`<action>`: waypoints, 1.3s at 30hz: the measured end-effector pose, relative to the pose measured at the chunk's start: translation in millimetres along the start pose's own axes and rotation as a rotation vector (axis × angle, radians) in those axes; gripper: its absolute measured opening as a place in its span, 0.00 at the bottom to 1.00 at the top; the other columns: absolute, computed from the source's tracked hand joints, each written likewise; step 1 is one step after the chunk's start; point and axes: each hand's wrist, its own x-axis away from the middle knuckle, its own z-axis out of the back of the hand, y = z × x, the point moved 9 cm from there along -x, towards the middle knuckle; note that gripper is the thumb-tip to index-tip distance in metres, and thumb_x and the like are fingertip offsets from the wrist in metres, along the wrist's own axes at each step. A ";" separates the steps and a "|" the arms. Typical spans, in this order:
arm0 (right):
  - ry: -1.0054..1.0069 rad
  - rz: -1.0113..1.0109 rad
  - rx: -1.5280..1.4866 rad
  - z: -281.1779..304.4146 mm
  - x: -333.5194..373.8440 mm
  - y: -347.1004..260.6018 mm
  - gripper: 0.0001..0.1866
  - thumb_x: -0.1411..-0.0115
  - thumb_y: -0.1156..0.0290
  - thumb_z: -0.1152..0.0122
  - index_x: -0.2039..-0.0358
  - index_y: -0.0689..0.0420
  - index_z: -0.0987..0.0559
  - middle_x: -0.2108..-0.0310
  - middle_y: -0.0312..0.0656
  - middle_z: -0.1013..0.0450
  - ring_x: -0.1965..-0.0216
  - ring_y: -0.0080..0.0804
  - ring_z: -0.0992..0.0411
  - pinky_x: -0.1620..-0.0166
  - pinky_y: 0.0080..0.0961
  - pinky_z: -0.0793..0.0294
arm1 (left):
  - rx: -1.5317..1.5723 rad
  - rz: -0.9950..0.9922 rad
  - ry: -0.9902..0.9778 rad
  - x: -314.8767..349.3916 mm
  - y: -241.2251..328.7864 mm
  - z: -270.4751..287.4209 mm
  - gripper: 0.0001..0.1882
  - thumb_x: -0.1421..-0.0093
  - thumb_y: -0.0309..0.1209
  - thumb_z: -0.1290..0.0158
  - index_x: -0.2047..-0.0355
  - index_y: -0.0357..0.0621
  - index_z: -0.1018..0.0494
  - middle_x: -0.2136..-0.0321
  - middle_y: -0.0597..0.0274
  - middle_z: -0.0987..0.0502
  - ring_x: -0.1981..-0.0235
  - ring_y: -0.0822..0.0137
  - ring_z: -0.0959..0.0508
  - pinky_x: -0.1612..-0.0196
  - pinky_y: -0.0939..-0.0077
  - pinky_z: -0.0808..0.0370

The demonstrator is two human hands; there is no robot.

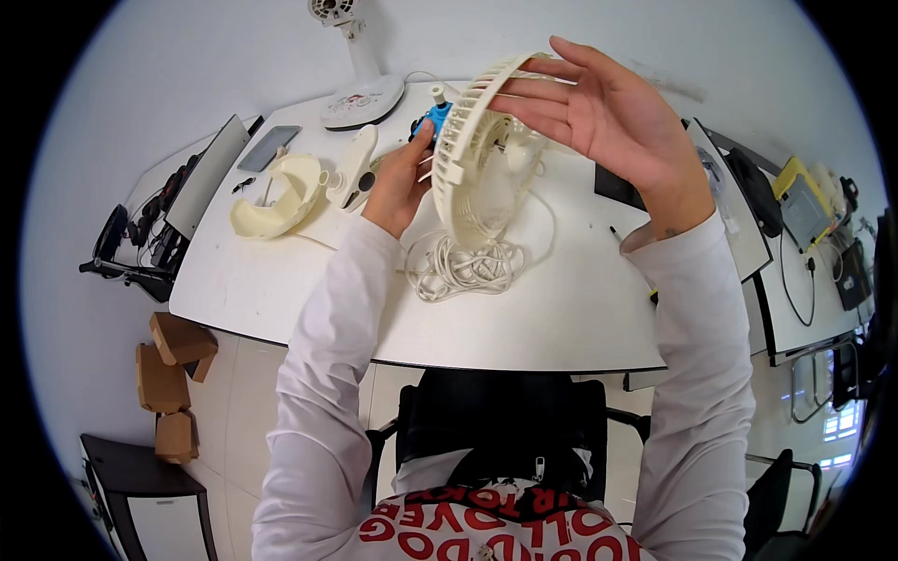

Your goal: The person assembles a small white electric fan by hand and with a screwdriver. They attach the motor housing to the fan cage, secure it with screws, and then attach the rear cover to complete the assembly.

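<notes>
**Both hands raise a cream fan grille over a white table**

At the far left, on the floor beside the table, lie several brown cardboard boxes [173, 374]. On the left part of the curved white table [281, 280] sits a dark flat phone [268, 148], and near it a cream plastic curved fan housing shell [276, 196] lies on the tabletop. Just to its right rests a white plastic bracket piece [354, 168], and behind it, toward the wall, stands a white round fan base with an upright stem [363, 93].

The left hand [400, 182] comes up from the lower edge in a white sleeve. Its fingers are curled closed around a small blue plastic motor part [434, 117] at the back of the round cream plastic slatted fan grille [482, 150], which is lifted off the table and tilted on edge between the two hands. Below the grille a white coiled power cord [463, 265] lies bundled on the table.

The right hand [608, 117] is spread wide, fingers stretched and nearly flat, its fingertips resting against the grille's upper rim and steadying it rather than closing round it.

Farther right, a black flat tablet-like panel [617, 187] lies on the table, and a yellow-edged device [803, 201] sits on the neighbouring desk.
</notes>
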 end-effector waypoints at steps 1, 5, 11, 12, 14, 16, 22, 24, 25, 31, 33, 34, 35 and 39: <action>0.043 0.017 0.111 4.7 0.8 -1.8 0.19 0.38 0.63 0.46 0.57 0.69 0.29 0.57 0.53 0.27 0.54 0.37 0.26 0.51 0.26 0.24 | 0.000 -0.024 0.026 4.1 1.4 0.8 0.21 0.40 0.49 0.45 0.58 0.45 0.27 0.62 0.68 0.24 0.62 0.75 0.28 0.55 0.80 0.31; 0.226 0.060 0.615 -4.0 6.5 1.0 0.18 0.39 0.62 0.43 0.58 0.66 0.27 0.60 0.46 0.25 0.57 0.30 0.25 0.54 0.23 0.26 | 0.133 -0.142 0.140 23.7 -0.9 3.4 0.18 0.42 0.46 0.43 0.60 0.47 0.29 0.64 0.71 0.25 0.62 0.77 0.28 0.53 0.79 0.31; 0.310 0.097 0.967 15.5 -17.8 -15.1 0.26 0.40 0.59 0.44 0.47 0.65 0.32 0.61 0.37 0.25 0.61 0.19 0.27 0.59 0.14 0.29 | 0.226 -0.237 0.265 63.5 -2.6 -18.9 0.15 0.38 0.39 0.46 0.55 0.46 0.31 0.60 0.70 0.25 0.59 0.77 0.27 0.47 0.73 0.31; 0.316 0.087 0.949 27.4 -24.7 -20.7 0.25 0.39 0.60 0.45 0.47 0.65 0.31 0.61 0.37 0.25 0.62 0.19 0.27 0.61 0.14 0.29 | 0.189 -0.223 0.284 67.3 -7.7 -21.4 0.16 0.38 0.38 0.46 0.54 0.46 0.32 0.58 0.70 0.27 0.56 0.77 0.30 0.45 0.71 0.33; 0.329 0.067 0.913 55.1 -39.2 -32.0 0.23 0.38 0.62 0.47 0.47 0.64 0.31 0.62 0.35 0.25 0.64 0.19 0.27 0.64 0.13 0.29 | 0.113 -0.208 0.221 76.7 -9.4 -38.7 0.17 0.39 0.36 0.46 0.53 0.44 0.33 0.56 0.69 0.29 0.52 0.77 0.32 0.44 0.72 0.35; 0.418 0.122 0.914 70.8 -44.5 -40.8 0.19 0.36 0.64 0.49 0.50 0.62 0.27 0.67 0.33 0.25 0.69 0.17 0.30 0.67 0.14 0.30 | 0.078 -0.210 0.218 84.8 -19.9 -49.1 0.26 0.39 0.36 0.46 0.43 0.39 0.39 0.50 0.65 0.31 0.49 0.74 0.34 0.43 0.73 0.37; 0.476 0.223 0.957 107.4 -47.6 -50.4 0.18 0.35 0.60 0.49 0.52 0.58 0.23 0.72 0.27 0.27 0.74 0.14 0.36 0.70 0.12 0.35 | 0.393 -0.085 0.097 100.1 -36.2 -68.4 0.26 0.36 0.34 0.54 0.41 0.36 0.44 0.48 0.49 0.32 0.46 0.58 0.31 0.43 0.64 0.32; 0.428 0.265 0.920 103.4 -44.1 -47.6 0.18 0.37 0.60 0.46 0.53 0.59 0.23 0.73 0.28 0.26 0.74 0.13 0.34 0.68 0.13 0.33 | 0.547 -0.012 0.095 95.6 -49.2 -58.7 0.24 0.35 0.35 0.57 0.42 0.37 0.43 0.48 0.46 0.32 0.46 0.54 0.29 0.44 0.61 0.31; 0.401 0.290 0.912 98.0 -41.9 -47.5 0.18 0.37 0.61 0.45 0.53 0.59 0.22 0.73 0.29 0.26 0.74 0.13 0.33 0.67 0.13 0.32 | 0.580 0.018 0.086 95.0 -52.6 -57.6 0.22 0.34 0.37 0.61 0.44 0.37 0.41 0.48 0.46 0.32 0.47 0.52 0.29 0.45 0.59 0.30; 0.334 0.431 0.948 69.8 -41.8 -72.4 0.17 0.38 0.61 0.43 0.55 0.60 0.21 0.70 0.33 0.24 0.73 0.15 0.29 0.66 0.12 0.30 | 0.407 0.035 -0.007 101.1 -51.9 -43.8 0.26 0.33 0.43 0.64 0.44 0.34 0.40 0.46 0.44 0.32 0.43 0.49 0.32 0.43 0.54 0.33; 0.232 0.397 1.020 57.2 -43.3 -84.0 0.18 0.36 0.63 0.47 0.52 0.62 0.23 0.63 0.38 0.22 0.65 0.20 0.24 0.59 0.14 0.25 | 0.580 0.151 -0.160 104.3 -52.2 -50.6 0.30 0.34 0.46 0.65 0.43 0.32 0.40 0.46 0.43 0.33 0.42 0.47 0.34 0.42 0.49 0.35; 0.214 0.403 1.060 50.1 -43.3 -84.2 0.18 0.36 0.62 0.47 0.52 0.62 0.23 0.64 0.38 0.22 0.65 0.20 0.24 0.59 0.14 0.25 | 0.668 0.208 -0.240 105.9 -51.5 -56.4 0.31 0.34 0.48 0.65 0.43 0.31 0.41 0.45 0.42 0.33 0.41 0.46 0.35 0.41 0.47 0.37; 0.196 0.408 1.101 43.5 -45.3 -80.9 0.18 0.36 0.62 0.47 0.52 0.61 0.23 0.64 0.38 0.22 0.66 0.20 0.24 0.59 0.14 0.25 | 0.681 0.241 -0.275 108.6 -49.7 -62.5 0.38 0.35 0.55 0.67 0.42 0.30 0.42 0.44 0.41 0.34 0.39 0.41 0.39 0.40 0.40 0.42; 0.035 0.259 1.110 12.9 -55.6 -59.1 0.18 0.36 0.65 0.49 0.54 0.67 0.26 0.63 0.45 0.24 0.63 0.29 0.24 0.59 0.20 0.24 | 0.928 0.277 -0.533 109.6 -34.4 -88.4 0.41 0.36 0.60 0.68 0.40 0.32 0.44 0.43 0.40 0.36 0.40 0.37 0.40 0.41 0.36 0.42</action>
